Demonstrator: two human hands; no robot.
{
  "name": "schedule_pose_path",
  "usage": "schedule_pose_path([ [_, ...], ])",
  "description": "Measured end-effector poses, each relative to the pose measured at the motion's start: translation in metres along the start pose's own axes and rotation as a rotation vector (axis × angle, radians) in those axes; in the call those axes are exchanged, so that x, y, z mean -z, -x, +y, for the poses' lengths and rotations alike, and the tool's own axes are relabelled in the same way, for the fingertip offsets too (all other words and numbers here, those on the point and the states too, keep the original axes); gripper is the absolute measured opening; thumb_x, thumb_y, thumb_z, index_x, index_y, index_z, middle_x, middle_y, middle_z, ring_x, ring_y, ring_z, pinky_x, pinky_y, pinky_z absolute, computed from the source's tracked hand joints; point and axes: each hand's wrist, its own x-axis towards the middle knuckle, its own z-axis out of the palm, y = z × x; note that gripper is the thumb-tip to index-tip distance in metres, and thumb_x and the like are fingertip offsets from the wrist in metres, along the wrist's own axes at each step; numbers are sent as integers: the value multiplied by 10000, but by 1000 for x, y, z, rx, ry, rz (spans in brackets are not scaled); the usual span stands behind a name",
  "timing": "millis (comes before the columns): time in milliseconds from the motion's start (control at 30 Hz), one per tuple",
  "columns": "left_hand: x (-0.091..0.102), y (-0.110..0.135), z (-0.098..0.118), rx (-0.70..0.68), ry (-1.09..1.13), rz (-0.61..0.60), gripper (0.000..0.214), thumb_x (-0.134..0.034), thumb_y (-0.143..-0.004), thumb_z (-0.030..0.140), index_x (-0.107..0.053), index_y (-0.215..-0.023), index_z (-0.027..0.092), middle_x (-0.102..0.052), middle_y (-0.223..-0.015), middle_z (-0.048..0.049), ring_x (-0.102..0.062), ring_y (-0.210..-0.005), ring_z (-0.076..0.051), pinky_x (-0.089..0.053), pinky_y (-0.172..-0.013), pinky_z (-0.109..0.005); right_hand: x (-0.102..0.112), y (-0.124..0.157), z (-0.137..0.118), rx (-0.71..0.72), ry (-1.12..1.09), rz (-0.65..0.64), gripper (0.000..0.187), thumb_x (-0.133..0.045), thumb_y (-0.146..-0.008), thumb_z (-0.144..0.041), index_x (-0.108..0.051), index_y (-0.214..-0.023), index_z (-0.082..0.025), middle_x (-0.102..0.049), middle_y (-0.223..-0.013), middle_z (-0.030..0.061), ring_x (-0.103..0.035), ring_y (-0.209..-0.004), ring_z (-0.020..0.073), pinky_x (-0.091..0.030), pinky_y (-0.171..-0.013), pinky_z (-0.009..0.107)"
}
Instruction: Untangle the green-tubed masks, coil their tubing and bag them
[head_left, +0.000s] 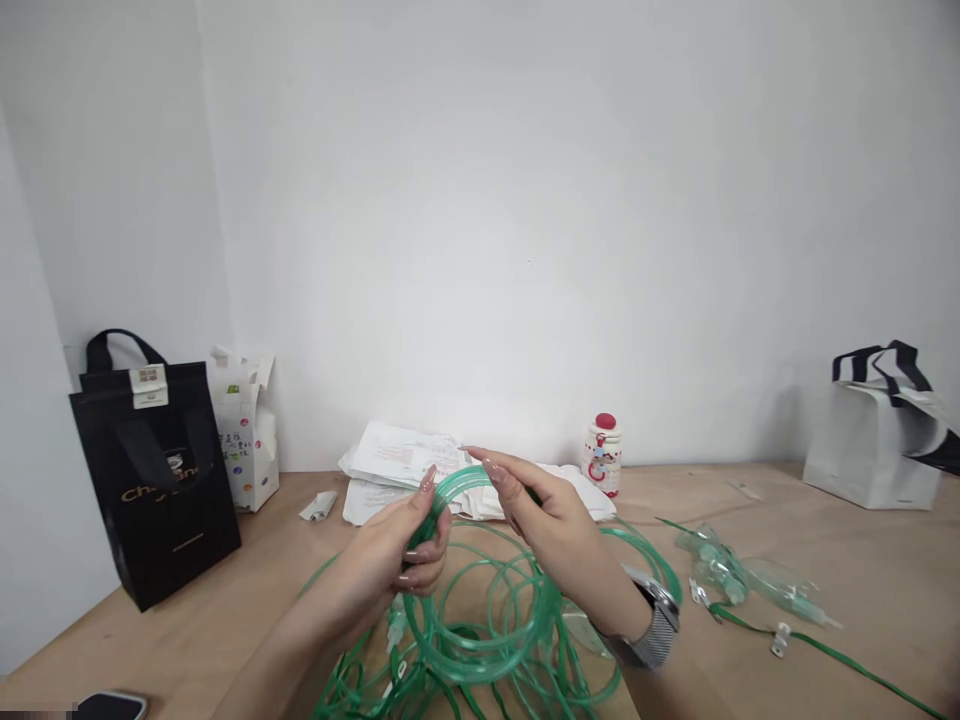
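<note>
A coil of clear green tubing (480, 662) hangs in loops between my two hands, above the table. My left hand (420, 535) is closed round the left side of the coil, thumb on top. At the upper right of the coil, my right hand (536, 500) pinches the tubing between thumb and fingers; a watch is on that wrist. Beneath the coil lies a tangle of more green tubing and straps (360, 690), partly hidden by my hands. To the right rests a clear green oxygen mask (716, 568) with a green strap.
White printed packets (405, 455) lie against the wall, beside a white bottle with a red cap (602, 455). A black bag (161, 500) and a white carton (251, 440) stand left, a white bag (870, 450) right. A phone (112, 706) lies near the front left.
</note>
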Motion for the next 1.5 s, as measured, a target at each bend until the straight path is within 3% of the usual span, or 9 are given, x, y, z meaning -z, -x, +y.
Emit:
schedule_pose_path([
  [167, 2, 1, 3, 35, 102, -132, 431, -363, -901, 402, -419, -543, 169, -308, -459, 75, -190, -369, -48, -161, -412, -215, 1, -4, 8, -34, 64, -56, 311, -447, -864, -374, -668, -965, -181, -416, -527, -38, -354, -476, 110, -296, -443, 233],
  [367, 0, -2, -6, -11, 111, -87, 356, -476, -862, 342, -463, -562, 150, -372, -516, 47, -304, -467, -72, -261, -495, -210, -1, 1, 7, -22, 261, -82, 244, -381, -897, -279, -585, -800, -185, -521, -646, -6, -468, -562, 128, -365, -514, 241],
  [533, -5, -5, -13, 18, 51, -64, 445, -438, -852, 470, -491, -544, 154, -281, -406, 91, -179, -363, -48, -157, -404, -204, -7, 3, 6, 49, 275, -154, 339, -363, -910, -360, -584, -721, -186, -585, -718, 13, -522, -710, 165, -387, -624, 268],
  [667, -7, -11, -13, 92, 8, 79, 619, -283, -832, 614, -424, -420, 175, -228, -277, 87, -128, -277, -36, -96, -348, -205, -6, 3, 4, -12, 163, -227, 273, -466, -860, -404, -654, -887, -208, -663, -847, 18, -567, -799, 186, -411, -707, 286],
  [933, -3, -12, -9, 58, -70, 189, 541, -313, -772, 681, -556, -776, 198, -331, -253, 103, -168, -246, -52, -133, -322, -174, -7, 7, -2, -13, 191, -263, 230, -572, -789, -385, -703, -860, -210, -694, -800, 26, -590, -747, 194, -420, -696, 293],
  [1067, 6, -16, -8, -127, -326, 417, 582, -355, -777, 640, -647, -860, 143, -675, -661, -65, -616, -572, -166, -451, -509, -250, 2, 3, -2, -39, 260, -194, 196, -548, -800, -332, -682, -782, -190, -679, -769, 19, -582, -741, 186, -407, -665, 277],
  [1200, 21, -21, -6, -282, -446, 581, 433, -445, -800, 474, -590, -1081, 179, -431, -1373, -96, -481, -1170, -253, -422, -888, -332, 19, -2, 0, -77, 368, -53, 279, -497, -816, -400, -636, -721, -177, -617, -672, 8, -533, -648, 166, -382, -596, 275],
  [1367, 29, -24, -4, -294, -580, 612, 449, -425, -820, 389, -489, -1196, 153, -413, -1395, -113, -352, -1285, -204, -311, -1014, -318, 32, -5, 3, -78, 410, 52, 300, -465, -827, -432, -600, -732, -181, -589, -665, 4, -507, -643, 165, -364, -582, 279],
  [1500, 37, -24, -12, -200, -777, 519, 449, -478, -769, 406, -507, -1151, 171, -612, -1175, -135, -572, -1062, -247, -417, -889, -364, 33, -5, 3, -72, 406, 75, 313, -462, -821, -445, -590, -712, -182, -585, -663, 8, -501, -641, 166, -360, -582, 284],
])
